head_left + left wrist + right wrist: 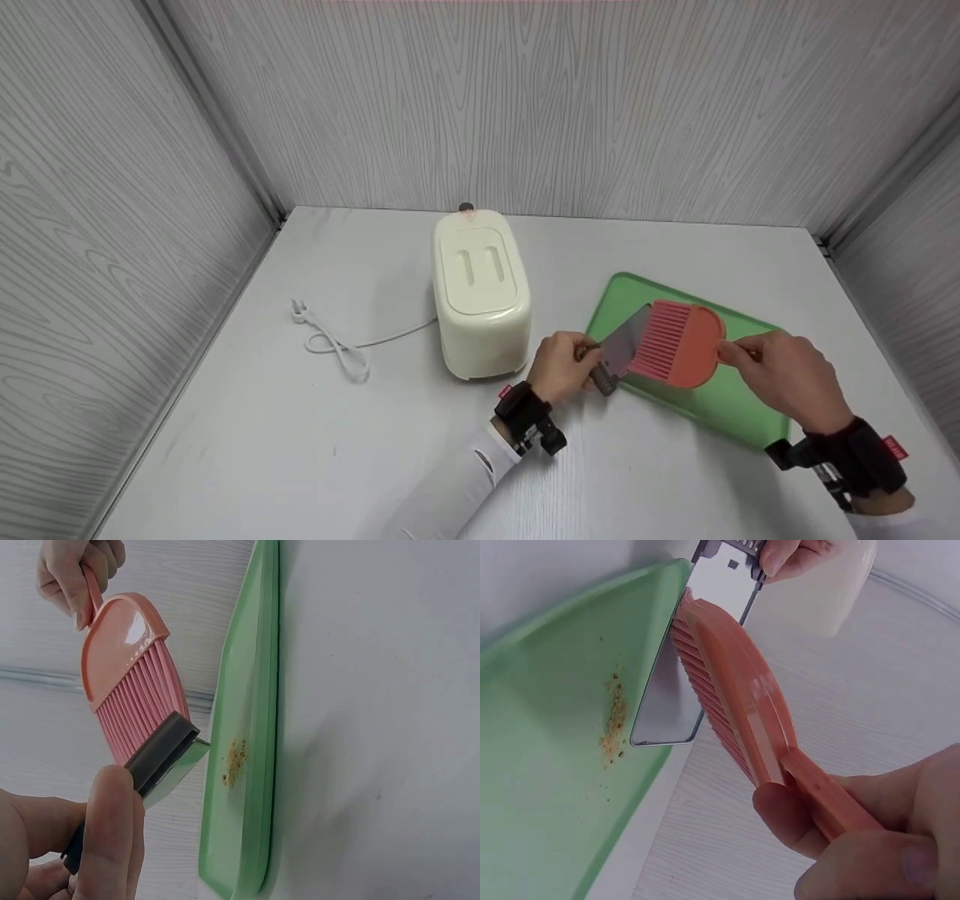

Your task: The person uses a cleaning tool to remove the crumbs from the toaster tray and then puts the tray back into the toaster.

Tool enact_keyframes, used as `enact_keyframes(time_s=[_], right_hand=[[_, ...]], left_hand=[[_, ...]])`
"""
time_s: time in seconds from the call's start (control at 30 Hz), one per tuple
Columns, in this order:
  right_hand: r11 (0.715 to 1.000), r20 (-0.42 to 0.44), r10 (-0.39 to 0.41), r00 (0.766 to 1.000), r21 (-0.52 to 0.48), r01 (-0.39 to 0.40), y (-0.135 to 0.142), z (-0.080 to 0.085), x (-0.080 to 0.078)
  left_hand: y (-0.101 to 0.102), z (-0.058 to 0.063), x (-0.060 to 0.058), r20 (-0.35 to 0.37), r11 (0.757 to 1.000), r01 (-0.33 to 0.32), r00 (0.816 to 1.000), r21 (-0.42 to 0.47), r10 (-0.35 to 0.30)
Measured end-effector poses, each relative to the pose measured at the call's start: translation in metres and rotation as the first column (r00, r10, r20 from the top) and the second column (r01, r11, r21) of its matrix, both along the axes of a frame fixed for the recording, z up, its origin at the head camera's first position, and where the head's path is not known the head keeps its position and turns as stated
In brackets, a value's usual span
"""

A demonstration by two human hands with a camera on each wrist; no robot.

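Note:
My left hand (559, 367) grips the dark handle end of a flat metal crumb tray (624, 345), which is tilted above a green tray (739, 409). In my right hand (796, 381) is an orange brush (699, 349), pinched by its short handle. Its pink bristles (697, 682) lie over the metal surface of the crumb tray and seem to touch it. Brown crumbs (613, 720) are scattered on the green tray, beneath the crumb tray's free end; the left wrist view also shows these crumbs (235, 761).
A cream toaster (487, 337) with a lid on top stands left of the green tray. Its white cord and plug (330, 337) lie on the table (300, 450) farther left. Grey wood-grain panels (525, 112) enclose the back and sides.

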State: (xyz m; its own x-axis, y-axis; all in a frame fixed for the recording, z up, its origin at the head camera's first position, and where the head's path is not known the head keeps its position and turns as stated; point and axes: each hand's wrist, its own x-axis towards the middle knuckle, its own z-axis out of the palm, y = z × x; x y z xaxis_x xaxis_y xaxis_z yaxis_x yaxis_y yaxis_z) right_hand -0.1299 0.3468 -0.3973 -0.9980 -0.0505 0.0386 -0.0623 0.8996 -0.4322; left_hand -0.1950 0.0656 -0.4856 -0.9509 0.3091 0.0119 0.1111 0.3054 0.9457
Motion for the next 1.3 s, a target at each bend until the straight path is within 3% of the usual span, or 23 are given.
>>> enact_keyframes(time_s=[0.6, 1.13, 1.3], right_hand=[[0.994, -0.119, -0.067, 0.991, 0.074, 0.076, 0.011, -0.008, -0.008], [0.986, -0.190, -0.148, 0.971, 0.050, 0.160, 0.026, -0.017, -0.015], [0.985, -0.247, -0.164, 0.955, 0.019, 0.174, 0.023, -0.017, -0.017]], left_hand=[[-0.001, 0.001, 0.000, -0.027, 1.000, -0.001, 1.000, -0.003, 0.001], [-0.001, 0.001, 0.001, -0.033, 1.000, -0.008, 0.999, -0.025, 0.007], [0.000, 0.001, 0.001, -0.042, 0.999, -0.011, 0.999, -0.039, 0.009]])
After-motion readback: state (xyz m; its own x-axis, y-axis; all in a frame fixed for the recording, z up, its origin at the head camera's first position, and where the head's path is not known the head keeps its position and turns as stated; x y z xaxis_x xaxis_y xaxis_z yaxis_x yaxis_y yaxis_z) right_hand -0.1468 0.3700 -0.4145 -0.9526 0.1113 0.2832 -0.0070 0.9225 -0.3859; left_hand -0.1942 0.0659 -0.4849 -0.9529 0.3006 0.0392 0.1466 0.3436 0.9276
